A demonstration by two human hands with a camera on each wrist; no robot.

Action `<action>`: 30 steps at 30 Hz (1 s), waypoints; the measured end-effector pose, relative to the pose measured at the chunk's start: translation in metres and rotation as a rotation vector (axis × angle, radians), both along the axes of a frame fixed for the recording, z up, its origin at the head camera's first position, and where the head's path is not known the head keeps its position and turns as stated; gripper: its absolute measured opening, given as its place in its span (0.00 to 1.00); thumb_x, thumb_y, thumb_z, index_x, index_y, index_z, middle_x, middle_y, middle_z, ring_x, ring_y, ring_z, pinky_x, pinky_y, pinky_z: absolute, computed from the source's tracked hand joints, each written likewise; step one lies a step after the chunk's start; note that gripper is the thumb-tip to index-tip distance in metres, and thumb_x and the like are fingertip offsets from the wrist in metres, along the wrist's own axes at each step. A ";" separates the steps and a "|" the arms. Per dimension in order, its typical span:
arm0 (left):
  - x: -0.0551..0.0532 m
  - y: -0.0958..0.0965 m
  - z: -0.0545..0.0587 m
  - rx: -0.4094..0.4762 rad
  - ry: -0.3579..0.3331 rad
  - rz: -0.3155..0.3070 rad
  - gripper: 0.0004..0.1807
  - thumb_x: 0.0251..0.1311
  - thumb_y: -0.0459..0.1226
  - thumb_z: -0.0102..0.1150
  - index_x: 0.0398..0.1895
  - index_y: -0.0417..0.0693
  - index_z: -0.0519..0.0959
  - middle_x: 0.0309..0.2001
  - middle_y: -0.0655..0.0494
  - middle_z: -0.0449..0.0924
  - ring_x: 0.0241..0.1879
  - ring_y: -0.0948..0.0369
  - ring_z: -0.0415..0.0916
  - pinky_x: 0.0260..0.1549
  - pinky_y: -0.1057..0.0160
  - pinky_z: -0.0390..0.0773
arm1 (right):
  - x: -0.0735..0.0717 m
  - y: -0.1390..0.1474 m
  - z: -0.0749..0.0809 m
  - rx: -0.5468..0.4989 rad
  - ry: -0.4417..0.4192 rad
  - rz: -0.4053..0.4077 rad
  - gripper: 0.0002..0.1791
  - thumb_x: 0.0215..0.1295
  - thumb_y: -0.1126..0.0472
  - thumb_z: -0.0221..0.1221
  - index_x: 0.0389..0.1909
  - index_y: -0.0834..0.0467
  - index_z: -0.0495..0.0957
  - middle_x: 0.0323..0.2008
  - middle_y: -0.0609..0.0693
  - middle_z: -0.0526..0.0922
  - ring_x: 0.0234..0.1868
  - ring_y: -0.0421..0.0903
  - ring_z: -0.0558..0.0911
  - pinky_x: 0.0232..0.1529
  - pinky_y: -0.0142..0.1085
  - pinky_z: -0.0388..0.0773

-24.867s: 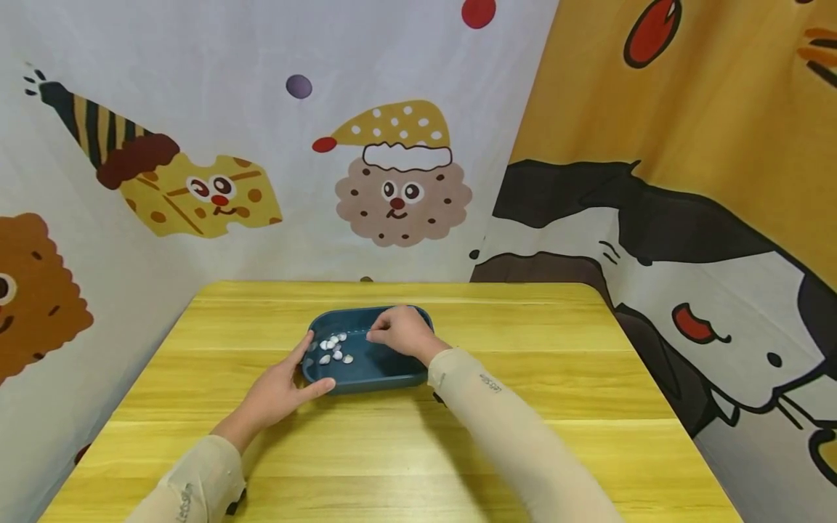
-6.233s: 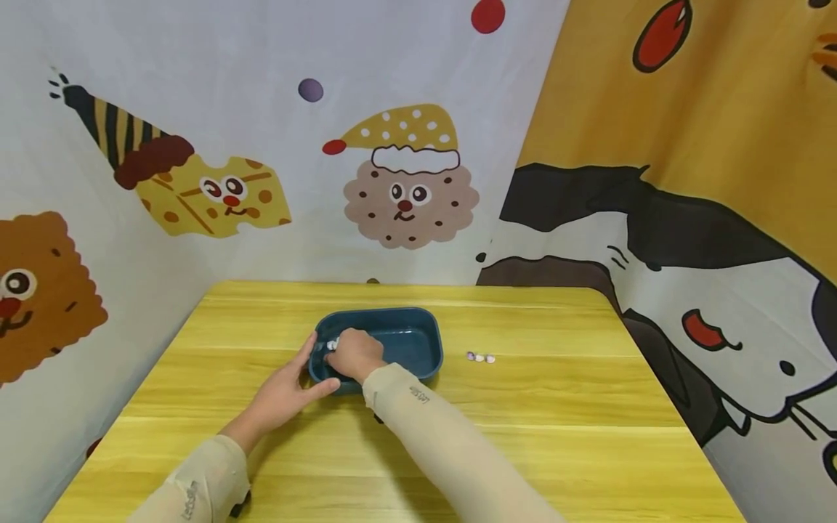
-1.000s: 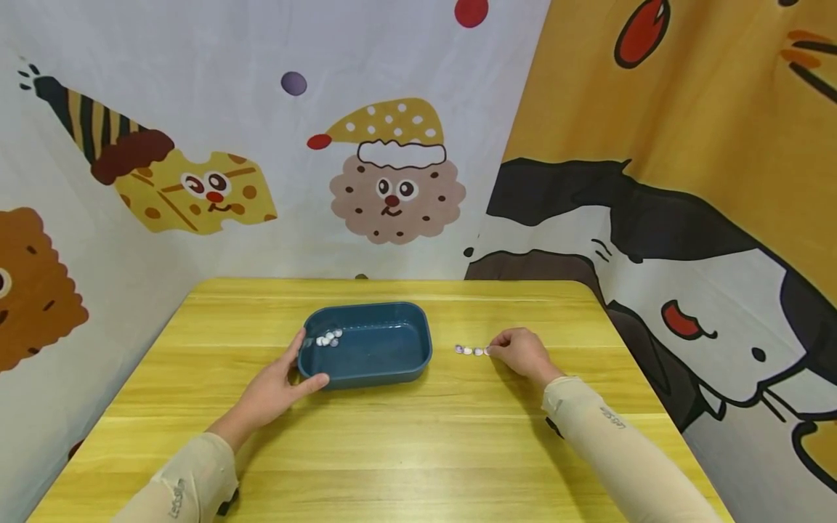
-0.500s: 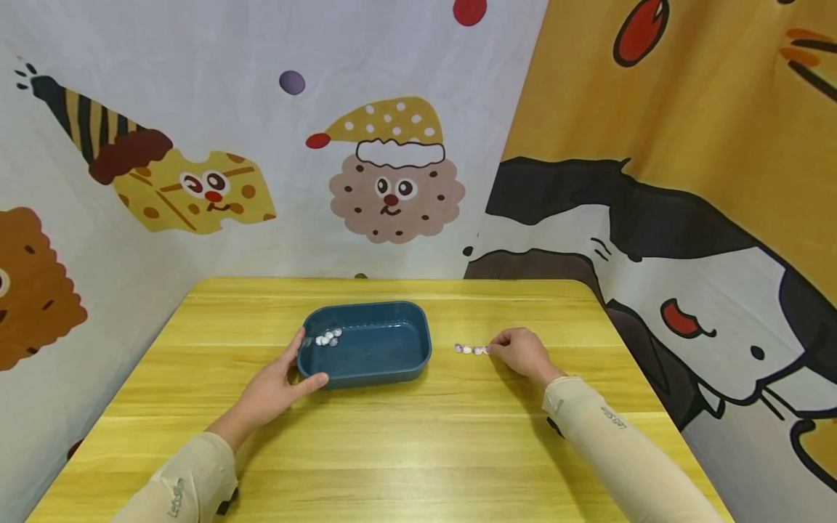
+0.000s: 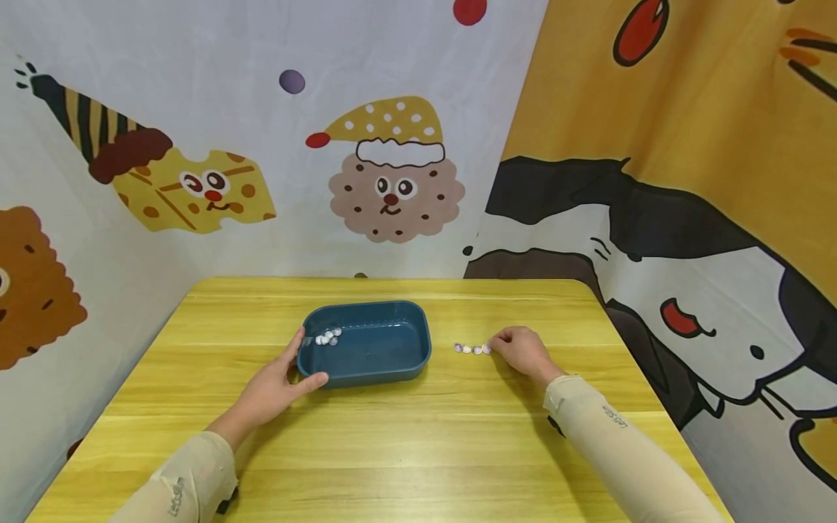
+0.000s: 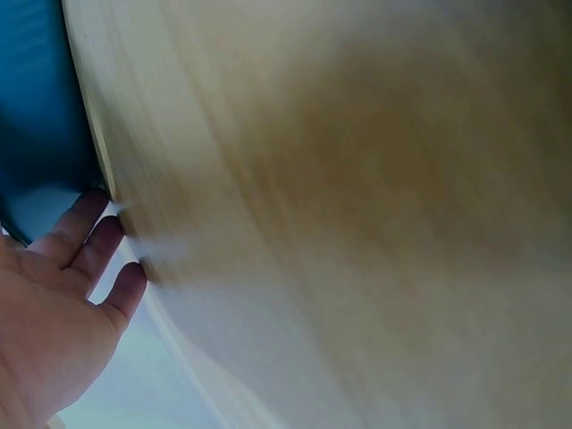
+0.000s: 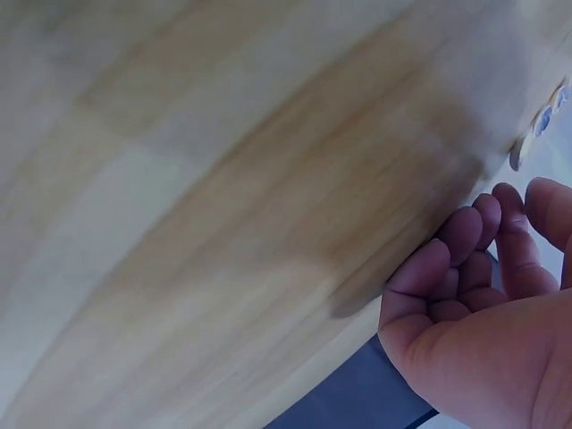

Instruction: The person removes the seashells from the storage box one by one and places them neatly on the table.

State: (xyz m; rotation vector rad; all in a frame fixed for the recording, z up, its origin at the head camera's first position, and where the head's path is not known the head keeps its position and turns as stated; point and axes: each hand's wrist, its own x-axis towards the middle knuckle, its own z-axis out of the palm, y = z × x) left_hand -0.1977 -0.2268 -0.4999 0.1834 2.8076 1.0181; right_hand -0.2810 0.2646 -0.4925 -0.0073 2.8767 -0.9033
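In the head view my left hand (image 5: 273, 391) holds the left end of a dark blue tray (image 5: 366, 379), its thumb along the near rim and its fingers against the end wall. Several small white seashells (image 5: 328, 336) lie inside at the tray's left. To the right of the tray a short row of whitish-purple shells (image 5: 467, 349) runs along the tabletop. My right hand (image 5: 525, 356) rests at the right end of that row, fingertips beside the last shell (image 5: 487, 349). In the right wrist view its thumb and index finger (image 7: 514, 241) stand apart, with no shell visible between them.
A yellow wood-grain table (image 5: 405, 450) carries the tray and the row. Behind it hangs a cartoon-printed curtain (image 5: 392, 58). Bare tabletop lies between the tray and the shell row.
Since the earliest frame, shells have gone from the tray into a row on the table. Over the last second the right fingertips have drawn slightly right, off the last shell; the left hand stays put.
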 end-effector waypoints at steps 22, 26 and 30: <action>-0.001 -0.002 0.004 0.003 -0.008 0.004 0.63 0.66 0.71 0.60 0.89 0.66 0.30 0.82 0.33 0.60 0.77 0.34 0.66 0.68 0.31 0.73 | -0.019 -0.144 0.077 -0.148 0.158 0.286 0.20 0.80 0.51 0.61 0.65 0.56 0.83 0.55 0.52 0.88 0.54 0.51 0.87 0.55 0.47 0.86; -0.002 -0.003 0.001 0.010 -0.011 0.006 0.63 0.66 0.71 0.60 0.89 0.67 0.30 0.83 0.34 0.58 0.78 0.34 0.64 0.69 0.29 0.71 | -0.017 -0.190 0.072 -0.153 0.104 0.384 0.24 0.81 0.49 0.60 0.70 0.55 0.80 0.59 0.51 0.87 0.59 0.50 0.86 0.59 0.47 0.85; -0.002 -0.001 0.001 0.021 -0.010 0.001 0.63 0.66 0.71 0.60 0.89 0.67 0.31 0.83 0.36 0.58 0.79 0.34 0.62 0.71 0.28 0.67 | -0.015 -0.228 0.058 -0.142 0.021 0.419 0.28 0.80 0.47 0.60 0.74 0.54 0.76 0.62 0.51 0.86 0.61 0.49 0.85 0.60 0.47 0.84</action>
